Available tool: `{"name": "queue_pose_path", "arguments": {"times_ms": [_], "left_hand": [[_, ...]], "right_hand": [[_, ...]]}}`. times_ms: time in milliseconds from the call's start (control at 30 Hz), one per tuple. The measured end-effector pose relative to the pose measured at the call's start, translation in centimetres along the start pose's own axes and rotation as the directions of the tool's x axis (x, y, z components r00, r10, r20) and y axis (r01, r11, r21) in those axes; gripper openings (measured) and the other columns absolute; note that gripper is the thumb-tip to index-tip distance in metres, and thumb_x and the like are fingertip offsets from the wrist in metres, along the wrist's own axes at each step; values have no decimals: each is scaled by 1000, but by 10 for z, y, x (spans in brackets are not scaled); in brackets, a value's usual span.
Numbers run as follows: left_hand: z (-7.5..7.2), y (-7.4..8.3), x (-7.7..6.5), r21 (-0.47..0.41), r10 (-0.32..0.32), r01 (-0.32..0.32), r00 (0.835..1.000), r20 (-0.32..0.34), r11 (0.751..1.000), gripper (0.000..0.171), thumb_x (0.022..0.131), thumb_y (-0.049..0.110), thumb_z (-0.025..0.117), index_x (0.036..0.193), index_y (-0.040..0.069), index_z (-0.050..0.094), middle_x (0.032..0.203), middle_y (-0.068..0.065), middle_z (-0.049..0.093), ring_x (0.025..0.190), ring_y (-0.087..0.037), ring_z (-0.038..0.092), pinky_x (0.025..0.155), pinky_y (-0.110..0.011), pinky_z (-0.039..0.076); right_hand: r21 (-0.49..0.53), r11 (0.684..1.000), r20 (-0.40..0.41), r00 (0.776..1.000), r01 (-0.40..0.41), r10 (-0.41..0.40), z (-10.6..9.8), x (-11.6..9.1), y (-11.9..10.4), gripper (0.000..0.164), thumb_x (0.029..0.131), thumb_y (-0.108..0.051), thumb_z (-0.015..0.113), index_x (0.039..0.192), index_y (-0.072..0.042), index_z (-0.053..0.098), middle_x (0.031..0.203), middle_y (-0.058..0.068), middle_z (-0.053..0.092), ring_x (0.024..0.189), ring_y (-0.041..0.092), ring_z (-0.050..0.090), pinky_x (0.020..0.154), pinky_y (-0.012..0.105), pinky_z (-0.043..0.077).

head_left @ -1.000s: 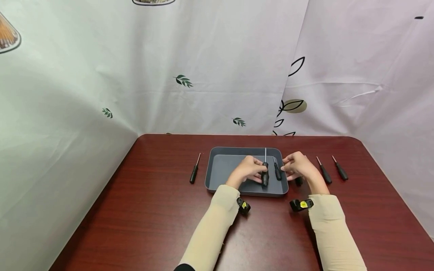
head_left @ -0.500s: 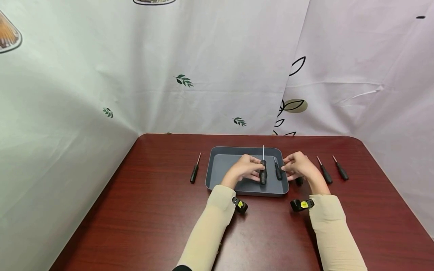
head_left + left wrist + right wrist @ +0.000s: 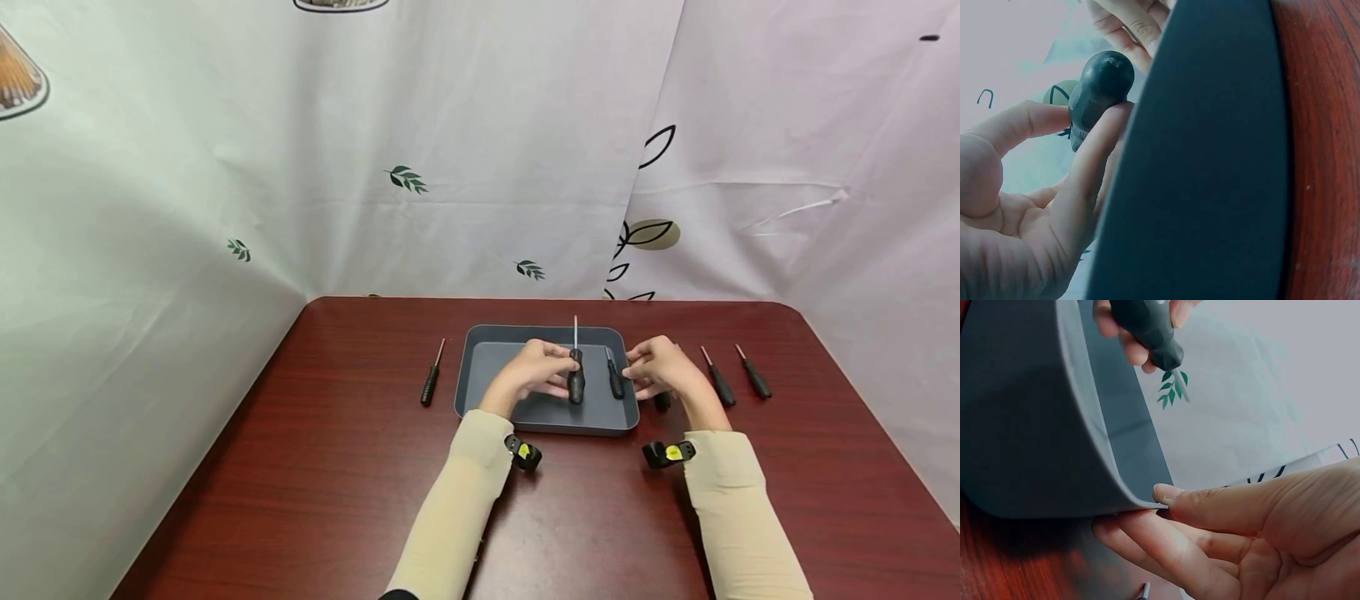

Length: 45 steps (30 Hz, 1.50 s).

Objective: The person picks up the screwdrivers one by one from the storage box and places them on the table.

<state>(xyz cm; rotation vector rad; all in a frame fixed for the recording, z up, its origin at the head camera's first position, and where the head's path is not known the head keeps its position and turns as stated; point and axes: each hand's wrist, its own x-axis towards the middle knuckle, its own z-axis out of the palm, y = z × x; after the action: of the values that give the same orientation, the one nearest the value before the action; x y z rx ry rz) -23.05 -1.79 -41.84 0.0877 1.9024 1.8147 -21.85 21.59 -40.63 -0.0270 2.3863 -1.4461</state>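
Note:
My left hand (image 3: 531, 372) pinches the black handle of a screwdriver (image 3: 576, 385) between thumb and fingers, over the grey tray (image 3: 487, 410). Its thin metal shaft points away toward the back. In the left wrist view the rounded handle end (image 3: 1108, 74) faces the camera. My right hand (image 3: 657, 367) pinches the tray's right rim, thumb on top and fingers below, as the right wrist view shows. A smaller black screwdriver (image 3: 615, 382) lies inside the tray near its right wall.
Left of the tray lies one screwdriver (image 3: 430, 385) on the red-brown table (image 3: 337, 467). To the right are two more, a nearer screwdriver (image 3: 722, 388) and a farther screwdriver (image 3: 757, 382). Another black handle (image 3: 662, 402) is partly hidden under my right hand. A white curtain (image 3: 450, 125) hangs behind.
My left hand has moved a little to the left and away with the screwdriver, which now hangs farther from the small one in the tray. My right hand stays at the rim.

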Motion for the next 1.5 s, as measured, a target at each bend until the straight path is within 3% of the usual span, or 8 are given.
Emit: {"name": "queue_pose_path", "arguments": {"times_ms": [1500], "left_hand": [[-49,3,-22,54,-11,13,999,-38,998,39,98,7,61,134,-7,57,120,-22,66,96,-31,70,75,-37,61]], "right_hand": [[15,1000,18,1000,15,-15,-1,2,1,48,94,7,63,132,27,41,107,35,63,71,22,69,62,39,62]]}}
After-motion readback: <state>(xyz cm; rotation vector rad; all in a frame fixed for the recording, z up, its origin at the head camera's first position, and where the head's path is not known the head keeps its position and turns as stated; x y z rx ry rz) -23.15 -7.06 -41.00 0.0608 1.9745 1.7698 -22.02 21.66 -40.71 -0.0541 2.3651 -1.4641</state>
